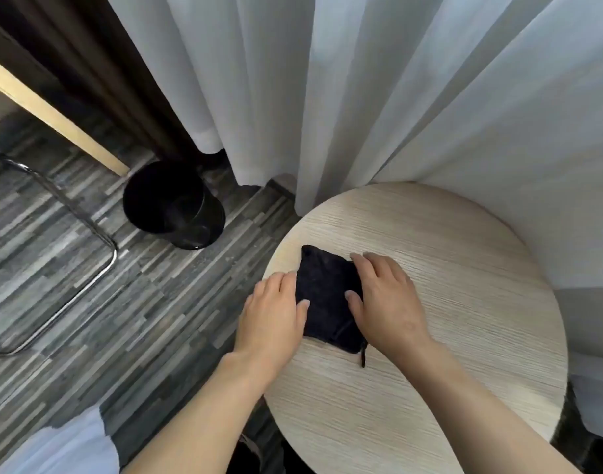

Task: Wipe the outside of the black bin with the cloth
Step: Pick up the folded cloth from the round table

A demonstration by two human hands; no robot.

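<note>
White sheer curtains (361,97) hang across the top and touch the far edge of the round table with a pale wood-grain top (447,268). A floor of grey striped planks (139,319) fills the left side. On this floor stands the black round plastic bin (173,205), upright and open, near the hem of the curtains and well apart from the table. A bent chrome metal tube (88,241) lies over the floor to the left of the bin.

On the table lies the black folded cloth (327,299), flat, near the left edge. The 2 hands rest on it from both sides. The left hand (272,319) lies flat, fingers spread lightly, with the thumb on the left edge of the cloth. The right hand (385,299) also lies flat and open, the thumb pressing on the right part of the cloth. Neither hand pinches the cloth.
</note>
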